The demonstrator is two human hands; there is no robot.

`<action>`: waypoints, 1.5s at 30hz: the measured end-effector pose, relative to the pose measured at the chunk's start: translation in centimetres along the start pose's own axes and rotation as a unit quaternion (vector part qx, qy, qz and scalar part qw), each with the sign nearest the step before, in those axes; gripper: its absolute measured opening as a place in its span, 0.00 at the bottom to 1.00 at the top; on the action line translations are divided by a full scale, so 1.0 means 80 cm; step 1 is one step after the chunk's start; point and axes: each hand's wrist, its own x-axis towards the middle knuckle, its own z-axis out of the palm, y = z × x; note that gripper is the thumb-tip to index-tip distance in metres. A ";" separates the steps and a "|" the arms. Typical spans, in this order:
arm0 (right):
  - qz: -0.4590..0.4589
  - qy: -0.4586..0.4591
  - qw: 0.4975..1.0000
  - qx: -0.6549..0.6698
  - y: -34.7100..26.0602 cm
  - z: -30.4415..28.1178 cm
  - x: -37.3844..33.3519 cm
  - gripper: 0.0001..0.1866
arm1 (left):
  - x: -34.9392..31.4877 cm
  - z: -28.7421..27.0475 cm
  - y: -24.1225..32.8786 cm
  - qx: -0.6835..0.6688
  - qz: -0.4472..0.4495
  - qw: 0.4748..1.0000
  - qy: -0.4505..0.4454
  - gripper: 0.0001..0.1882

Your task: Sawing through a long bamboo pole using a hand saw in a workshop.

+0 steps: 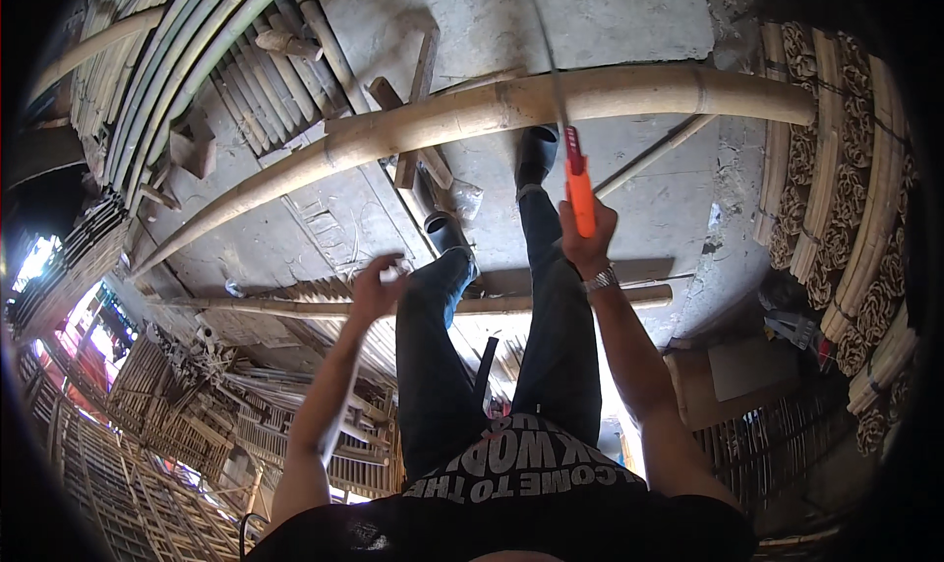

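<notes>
My right hand (588, 237), with a metal watch at its wrist, is closed round the orange handle of a hand saw (579, 193). The saw's long thin blade points away from me and passes across a thick bamboo pole (423, 127); whether its teeth bite into the pole I cannot tell. This pole curves across the view and lies over crossed wooden pieces (421, 110). My left hand (379, 289) hangs in the air beside my left knee, fingers loosely bent and apart, holding nothing. My right shoe (537, 151) is close by the pole, below the saw.
Another bamboo pole (511, 306) lies nearer, behind my legs. Bundled bamboo lengths (865, 198) are stacked at right. Long green poles (197, 60) stand at the far left. Slatted bamboo frames (167, 414) fill the lower left. A thin stick (654, 156) slants from the pole.
</notes>
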 end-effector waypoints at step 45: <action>-0.059 0.082 0.992 0.072 0.199 0.259 -0.234 0.05 | 0.363 0.096 -0.152 0.303 0.318 0.830 0.344 0.59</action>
